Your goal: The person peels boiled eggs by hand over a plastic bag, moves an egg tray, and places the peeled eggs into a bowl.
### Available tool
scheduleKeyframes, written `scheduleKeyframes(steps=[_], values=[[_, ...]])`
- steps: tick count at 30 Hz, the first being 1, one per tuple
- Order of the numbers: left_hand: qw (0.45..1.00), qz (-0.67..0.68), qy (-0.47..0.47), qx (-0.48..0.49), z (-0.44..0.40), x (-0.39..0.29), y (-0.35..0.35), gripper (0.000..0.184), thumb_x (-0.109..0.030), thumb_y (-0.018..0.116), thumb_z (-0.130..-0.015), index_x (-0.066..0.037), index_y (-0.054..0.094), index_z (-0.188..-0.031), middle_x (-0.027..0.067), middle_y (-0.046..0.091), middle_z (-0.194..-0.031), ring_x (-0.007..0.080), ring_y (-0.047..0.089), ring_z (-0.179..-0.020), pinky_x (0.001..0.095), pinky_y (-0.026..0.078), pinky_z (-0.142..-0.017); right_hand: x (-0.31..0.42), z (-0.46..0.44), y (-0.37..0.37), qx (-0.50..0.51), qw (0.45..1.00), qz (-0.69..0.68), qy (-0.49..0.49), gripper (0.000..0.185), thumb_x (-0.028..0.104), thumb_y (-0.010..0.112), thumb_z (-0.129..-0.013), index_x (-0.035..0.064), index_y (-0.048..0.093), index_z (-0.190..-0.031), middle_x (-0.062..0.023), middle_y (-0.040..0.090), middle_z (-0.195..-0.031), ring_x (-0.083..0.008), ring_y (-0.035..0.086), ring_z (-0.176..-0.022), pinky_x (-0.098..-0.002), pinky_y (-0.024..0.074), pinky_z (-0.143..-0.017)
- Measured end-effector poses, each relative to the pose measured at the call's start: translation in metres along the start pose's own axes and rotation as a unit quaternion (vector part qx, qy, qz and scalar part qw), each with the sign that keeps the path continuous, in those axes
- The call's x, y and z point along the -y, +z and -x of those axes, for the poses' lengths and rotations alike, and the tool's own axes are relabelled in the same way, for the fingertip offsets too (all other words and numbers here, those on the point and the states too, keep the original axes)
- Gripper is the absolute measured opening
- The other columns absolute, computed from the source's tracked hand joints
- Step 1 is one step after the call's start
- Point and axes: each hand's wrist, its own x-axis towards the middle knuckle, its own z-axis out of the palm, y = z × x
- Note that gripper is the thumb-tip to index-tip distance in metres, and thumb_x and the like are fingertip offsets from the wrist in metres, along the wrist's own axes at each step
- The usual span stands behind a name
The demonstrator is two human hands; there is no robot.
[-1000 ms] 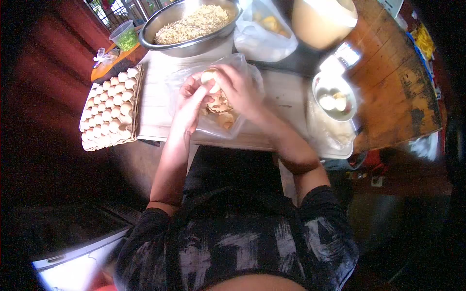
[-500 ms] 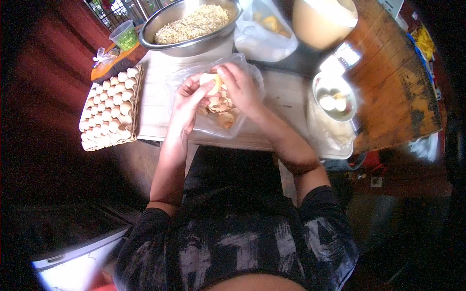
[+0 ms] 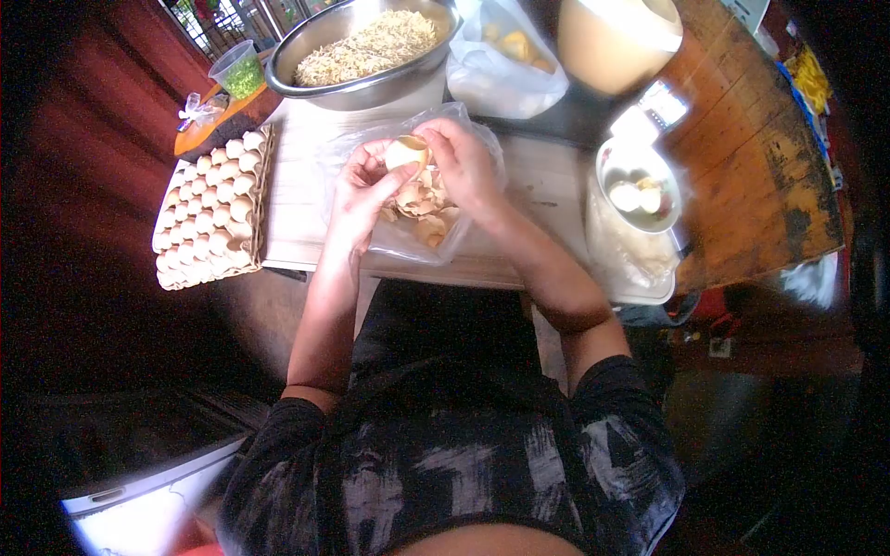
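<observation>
A partly peeled egg point(image 3: 404, 154) is held over a clear plastic bag point(image 3: 371, 243). My left hand point(image 3: 366, 185) is closed around the egg, its thumb across the near side. Against the egg's right side, my right hand point(image 3: 464, 167) has its fingers bent, pressing on the shell. White shows on the egg beside brown shell. Several broken eggshells point(image 3: 428, 206) lie on the bag beneath both hands. To the right, a bowl point(image 3: 607, 162) contains white peeled eggs point(image 3: 635, 195).
At left stands an egg tray point(image 3: 262, 199) filled with several eggs. Behind are a metal basin point(image 3: 311, 91) of shredded food, a white plastic bag point(image 3: 491, 88), a cream container point(image 3: 612, 46) and a cup of chopped greens point(image 3: 243, 76). A phone point(image 3: 663, 107) lies at right.
The egg has turned in my fingers and more of its white surface shows. My right fingertips have shifted slightly along its side. The surrounding things have stayed put.
</observation>
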Motion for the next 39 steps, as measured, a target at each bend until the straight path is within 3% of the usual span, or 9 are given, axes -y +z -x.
scheduleKeyframes(steps=[7,9,13,15,25,28,30,34,39], values=[[0.995,0.063,-0.073,-0.004,0.001,-0.003,-0.009,0.032,-0.017,0.063,-0.085,-0.002,0.053,-0.111,0.0034,0.063,-0.096,0.0095,0.060,-0.080,0.0201,0.045,-0.065,0.001,-0.004,-0.004,0.045,0.989,-0.089,0.106,0.018,0.013,0.049,-0.093,0.0012,0.062,-0.093,-0.0046,0.063,-0.080,-0.0060,0.056,-0.062,-0.0195,0.0463,-0.048],[0.990,0.106,-0.092,-0.003,0.001,-0.005,-0.009,0.032,-0.019,0.063,-0.085,-0.001,0.053,-0.110,0.0050,0.063,-0.096,0.0114,0.062,-0.079,0.0206,0.046,-0.066,0.007,-0.006,-0.009,0.063,0.983,-0.093,0.147,0.017,0.014,0.053,-0.090,0.0018,0.063,-0.095,-0.0044,0.066,-0.084,-0.0101,0.059,-0.075,-0.0240,0.0468,-0.069],[0.981,0.127,-0.144,0.011,-0.001,-0.004,-0.011,0.032,-0.023,0.063,-0.085,-0.003,0.055,-0.109,0.0048,0.064,-0.095,0.0123,0.063,-0.078,0.0204,0.046,-0.063,0.007,-0.006,-0.009,0.074,0.979,-0.118,0.149,0.017,0.012,0.052,-0.090,0.0004,0.063,-0.094,-0.0041,0.066,-0.086,-0.0098,0.059,-0.078,-0.0238,0.0466,-0.072],[0.984,0.103,-0.144,0.009,-0.002,-0.002,-0.012,0.032,-0.024,0.064,-0.085,-0.003,0.056,-0.108,0.0051,0.064,-0.094,0.0126,0.063,-0.078,0.0203,0.046,-0.063,0.002,-0.006,-0.007,0.093,0.989,-0.095,0.067,0.018,0.012,0.051,-0.090,-0.0013,0.063,-0.093,-0.0049,0.066,-0.087,-0.0099,0.060,-0.081,-0.0239,0.0462,-0.074],[0.989,0.077,-0.124,-0.033,-0.004,-0.008,-0.025,0.033,-0.031,0.059,-0.089,-0.002,0.056,-0.107,0.0046,0.064,-0.091,0.0091,0.063,-0.070,0.0162,0.047,-0.057,0.005,-0.009,-0.011,0.078,0.982,-0.117,0.125,0.019,0.013,0.051,-0.091,-0.0021,0.063,-0.093,-0.0067,0.067,-0.088,-0.0110,0.060,-0.082,-0.0253,0.0461,-0.076],[0.988,0.083,-0.126,-0.026,-0.004,-0.007,-0.026,0.035,-0.033,0.057,-0.090,-0.003,0.056,-0.108,0.0053,0.065,-0.093,0.0092,0.064,-0.071,0.0160,0.048,-0.057,0.007,-0.008,-0.013,0.088,0.988,-0.074,0.106,0.019,0.014,0.050,-0.091,-0.0001,0.063,-0.096,-0.0084,0.067,-0.088,-0.0124,0.061,-0.082,-0.0255,0.0463,-0.076],[0.988,0.086,-0.124,-0.019,-0.004,-0.005,-0.026,0.036,-0.033,0.057,-0.090,-0.003,0.056,-0.108,0.0058,0.065,-0.094,0.0095,0.064,-0.072,0.0160,0.049,-0.057,0.011,-0.003,-0.010,0.065,0.997,0.050,0.013,0.017,0.014,0.053,-0.090,0.0024,0.062,-0.098,-0.0088,0.066,-0.090,-0.0136,0.061,-0.084,-0.0255,0.0464,-0.074],[0.985,0.094,-0.145,-0.032,-0.004,0.001,-0.018,0.031,-0.032,0.058,-0.089,-0.005,0.057,-0.105,0.0060,0.065,-0.093,0.0135,0.065,-0.076,0.0186,0.050,-0.061,0.020,0.007,0.001,0.070,0.995,-0.066,-0.004,0.017,0.011,0.058,-0.087,0.0030,0.061,-0.101,-0.0124,0.064,-0.090,-0.0222,0.061,-0.087,-0.0300,0.0470,-0.073],[0.980,0.109,-0.161,-0.029,-0.003,0.004,-0.014,0.028,-0.030,0.061,-0.088,-0.007,0.058,-0.103,0.0057,0.064,-0.093,0.0167,0.066,-0.078,0.0215,0.050,-0.063,0.003,0.005,0.007,0.021,0.998,0.000,-0.065,0.016,0.007,0.056,-0.086,0.0028,0.060,-0.101,-0.0140,0.063,-0.090,-0.0272,0.061,-0.084,-0.0332,0.0468,-0.073]])
